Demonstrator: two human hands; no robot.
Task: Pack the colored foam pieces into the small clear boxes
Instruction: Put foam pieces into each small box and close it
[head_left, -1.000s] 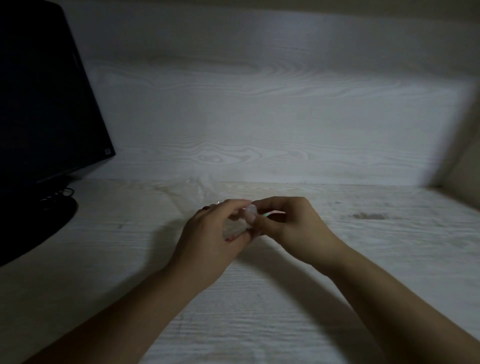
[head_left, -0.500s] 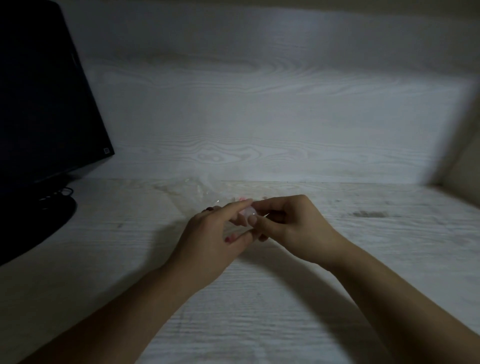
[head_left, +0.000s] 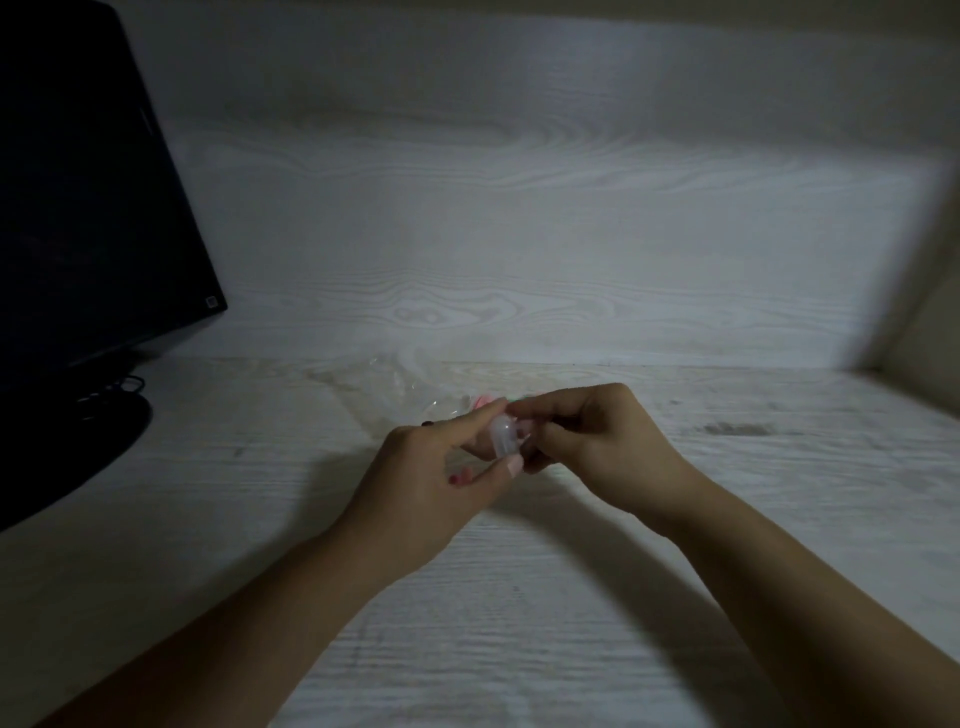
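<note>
Bare forearms, pale-polished nails, no sleeves

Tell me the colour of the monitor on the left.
Black monitor, seen in the head view.

We've got both forearms angled inward, our hands meeting fingertip to fingertip. Our left hand (head_left: 441, 467) pinches between forefinger and thumb; our right hand (head_left: 592, 441) curls tight, knuckles up, wrist bent.
</note>
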